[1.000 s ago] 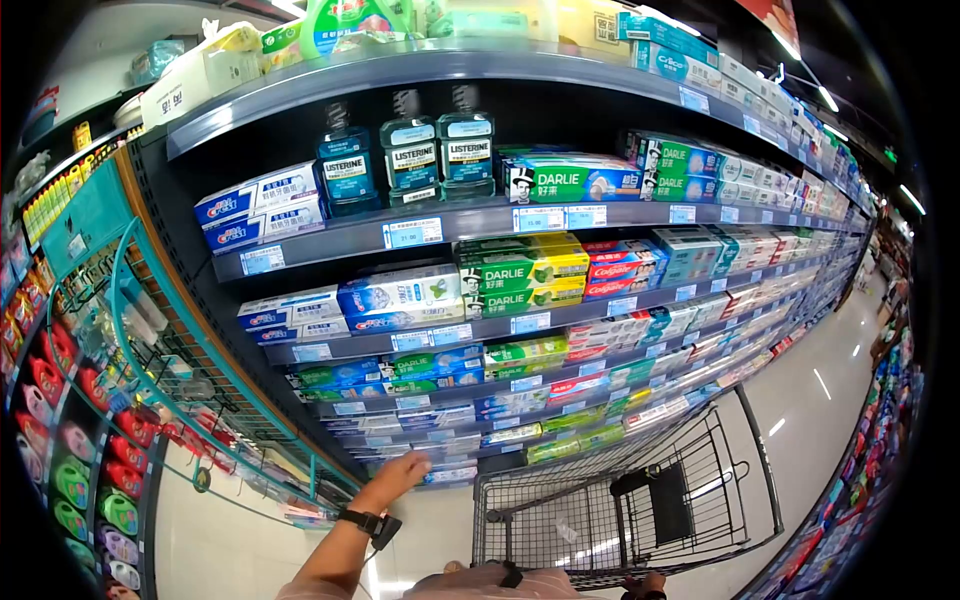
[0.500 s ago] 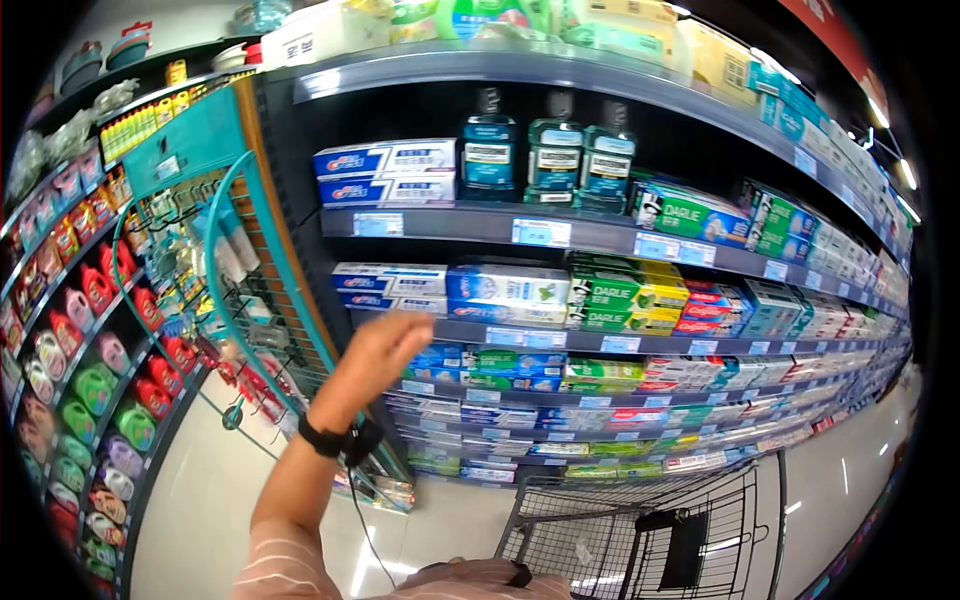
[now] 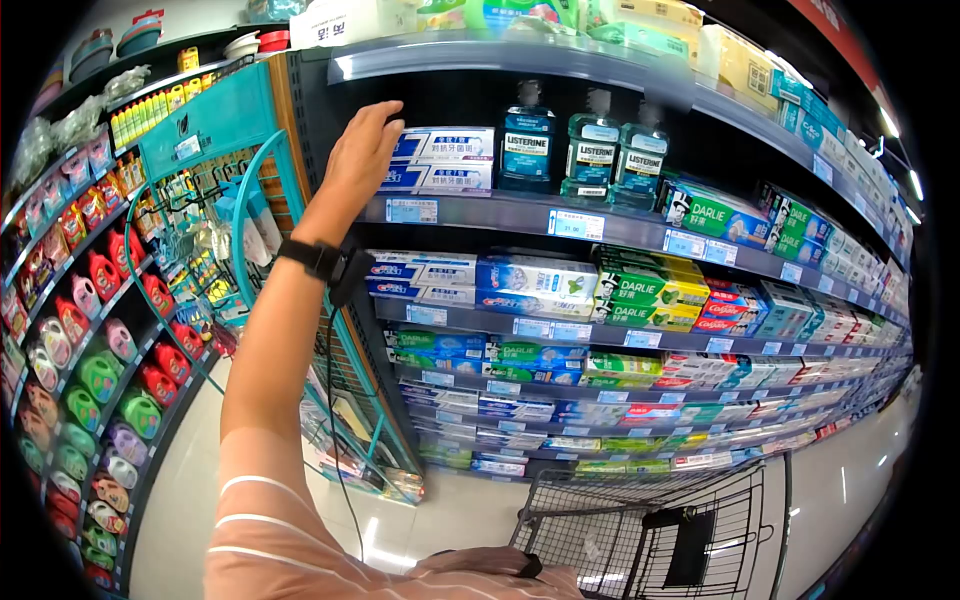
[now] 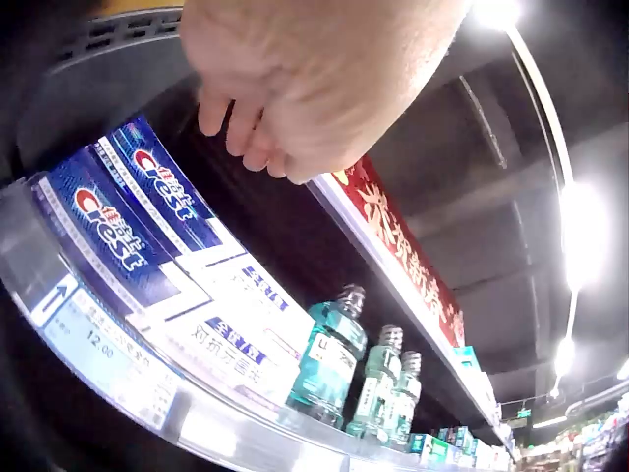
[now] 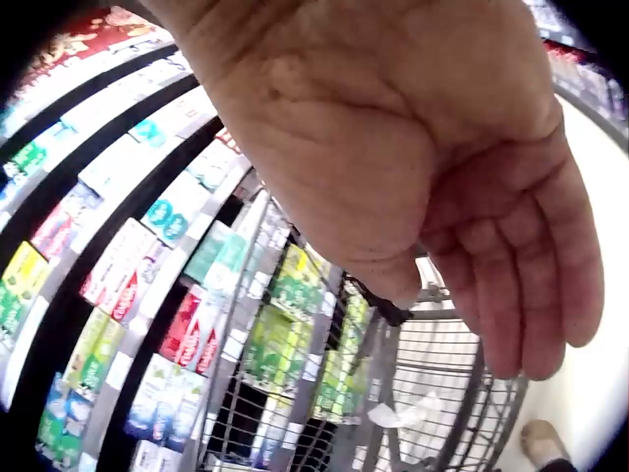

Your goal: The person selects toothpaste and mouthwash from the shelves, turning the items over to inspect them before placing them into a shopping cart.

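Observation:
My left hand (image 3: 362,155) is raised at the left end of the mouthwash shelf, its fingers extended over the near end of two stacked Crest toothpaste boxes (image 3: 445,160). In the left wrist view the hand (image 4: 295,98) hangs above the Crest boxes (image 4: 162,197), a gap showing between fingers and cardboard. Blue-green Listerine bottles (image 3: 527,150) stand just right of the boxes. My right hand (image 5: 423,167) appears only in the right wrist view, palm showing, fingers loosely extended with nothing in them, over the shopping cart (image 5: 432,339).
Lower shelves carry Crest, Darlie (image 3: 645,290) and Colgate boxes behind price tags (image 3: 577,224). A teal wire rack (image 3: 205,140) with hanging goods stands left. The black wire cart (image 3: 640,530) is close in front at lower right. Detergent bottles (image 3: 98,380) fill shelves at far left.
My left hand has risen from low beside the bottom shelves to the Crest boxes on the mouthwash shelf. The head view has swung left, so the shelves sit farther right.

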Tool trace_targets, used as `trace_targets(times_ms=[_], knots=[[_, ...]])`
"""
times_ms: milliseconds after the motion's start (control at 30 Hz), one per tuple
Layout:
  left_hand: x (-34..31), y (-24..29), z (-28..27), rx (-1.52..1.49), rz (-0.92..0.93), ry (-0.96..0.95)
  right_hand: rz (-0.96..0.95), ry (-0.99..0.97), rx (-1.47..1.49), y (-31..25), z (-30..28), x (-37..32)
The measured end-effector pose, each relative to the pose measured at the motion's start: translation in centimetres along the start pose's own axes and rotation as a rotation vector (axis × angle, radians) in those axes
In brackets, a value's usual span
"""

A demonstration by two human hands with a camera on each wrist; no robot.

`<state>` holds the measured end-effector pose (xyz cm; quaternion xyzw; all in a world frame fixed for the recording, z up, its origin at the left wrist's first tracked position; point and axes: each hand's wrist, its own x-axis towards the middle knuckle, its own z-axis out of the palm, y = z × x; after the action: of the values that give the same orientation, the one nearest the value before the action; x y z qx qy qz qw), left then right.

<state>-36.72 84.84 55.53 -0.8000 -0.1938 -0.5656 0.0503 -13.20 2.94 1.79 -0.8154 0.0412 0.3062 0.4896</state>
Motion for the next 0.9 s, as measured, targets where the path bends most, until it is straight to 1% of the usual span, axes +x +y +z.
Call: trace_targets(times_ms=[33, 67, 100, 133, 167, 200, 233, 267, 300, 367, 433, 500, 533, 567, 633, 667, 733, 833, 900], knots=[[0.6, -0.5, 0.1, 0.047, 0.012, -0.042, -0.121, -0.041, -0.039, -1.3, -0.2, -0.4], [1.0, -0.9, 0.3, 0.094, 0.022, -0.085, -0.372, -0.113, -0.127, -2.7, -0.2, -0.7], [1.4, -1.3, 0.4, 0.139, 0.029, -0.128, -0.817, -0.18, -0.253, -4.6, 0.2, -1.1], [1.8, -1.9, 0.4, 0.161, 0.011, -0.199, -0.401, -0.243, -0.067, -11.1, 2.3, -2.6], [1.9, -2.1, 0.3, 0.184, -0.025, -0.239, 0.01, -0.204, 0.143, -17.6, 4.3, -4.1], [1.8, -2.3, 0.3, 0.207, -0.06, -0.28, -0.279, -0.115, 0.152, -20.0, 6.4, -4.8], [1.9, -2.6, 0.3, 0.23, -0.094, -0.322, -0.374, -0.171, 0.139, -23.2, 7.7, -5.3], [1.8, -3.6, 0.4, 0.227, -0.077, -0.334, -0.469, -0.228, 0.127, -26.7, 9.1, -6.0], [1.9, -4.0, 0.4, 0.226, -0.099, -0.351, -0.587, -0.315, 0.238, -30.2, 10.6, -8.6], [1.9, -4.6, 0.4, 0.226, -0.14, -0.386, -0.727, -0.388, 0.26, -35.4, 11.6, -13.1], [1.8, -5.0, 0.4, 0.247, -0.119, -0.365, -1.169, -0.585, 0.089, -41.5, 11.8, -19.5], [1.7, -5.0, 0.6, 0.266, -0.096, -0.34, -1.257, -0.739, 0.442, -43.3, 14.9, -24.4], [1.5, -4.9, 0.8, 0.24, -0.146, -0.315, -1.287, -0.813, 0.625, -44.2, 15.8, -25.8], [1.4, -5.0, 1.0, 0.252, -0.147, -0.294, -1.33, -1.046, 0.597, -45.5, 15.4, -25.8], [1.2, -5.8, 1.8, 0.273, -0.151, -0.251, -1.435, -1.323, 0.58, -48.6, 16.2, -27.0], [1.0, -6.1, 2.2, 0.279, -0.162, -0.23, -1.42, -1.411, 0.559, -49.8, 16.5, -27.3], [1.2, -5.8, 2.0, 0.256, -0.18, -0.269, -1.392, -1.584, 0.514, -51.4, 16.9, -27.7], [1.6, -5.3, 1.7, 0.295, -0.198, -0.312, -1.309, -1.527, 0.628, -51.2, 18.3, -29.1], [2.0, -5.1, 1.4, 0.31, -0.223, -0.357, -1.277, -1.373, 0.733, -50.3, 19.1, -30.6]])
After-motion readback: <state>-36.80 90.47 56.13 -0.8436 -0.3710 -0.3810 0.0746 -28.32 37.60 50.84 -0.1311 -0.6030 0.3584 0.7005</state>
